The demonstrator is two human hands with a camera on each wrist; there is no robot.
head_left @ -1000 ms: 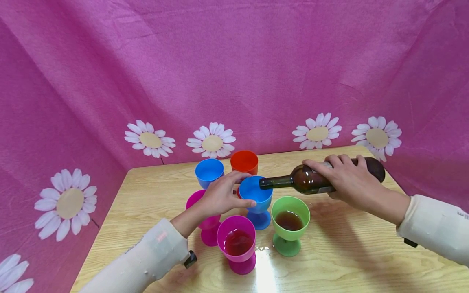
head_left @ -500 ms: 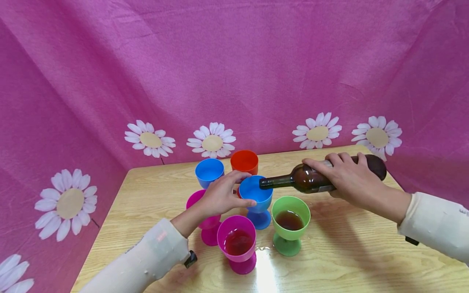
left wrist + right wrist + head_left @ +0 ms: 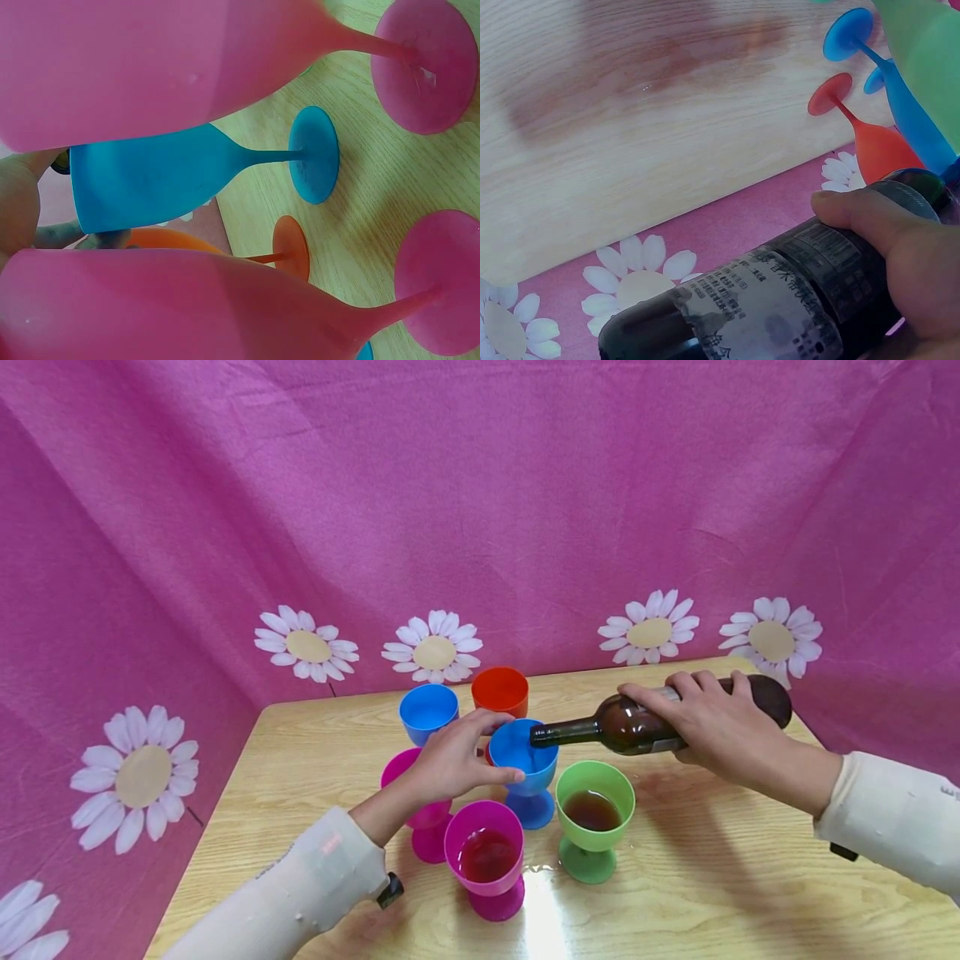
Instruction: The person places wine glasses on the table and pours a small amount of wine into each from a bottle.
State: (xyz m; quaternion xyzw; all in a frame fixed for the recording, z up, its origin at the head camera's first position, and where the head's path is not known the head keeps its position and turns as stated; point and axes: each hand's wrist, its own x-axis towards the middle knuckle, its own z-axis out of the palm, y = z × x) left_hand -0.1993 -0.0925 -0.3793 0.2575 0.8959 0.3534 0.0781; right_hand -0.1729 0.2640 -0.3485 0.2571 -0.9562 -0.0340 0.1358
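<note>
Clamped by right hand [image 3: 723, 727]: dark glass bottle [image 3: 633, 727], tipped near level, base raised slightly versus a second ago, mouth over nearer blue goblet [image 3: 517, 756]. Goblet is upright, pinched near rim by left hand [image 3: 453, 760]. Thin dark stream [image 3: 535, 759] is newly seen below mouth.

Cannot see foot of back blue goblet [image 3: 429, 714] behind left hand [image 3: 459, 758], centre of head view; cannot read blurred bottle label [image 3: 761, 307], bottom of right wrist view.
</note>
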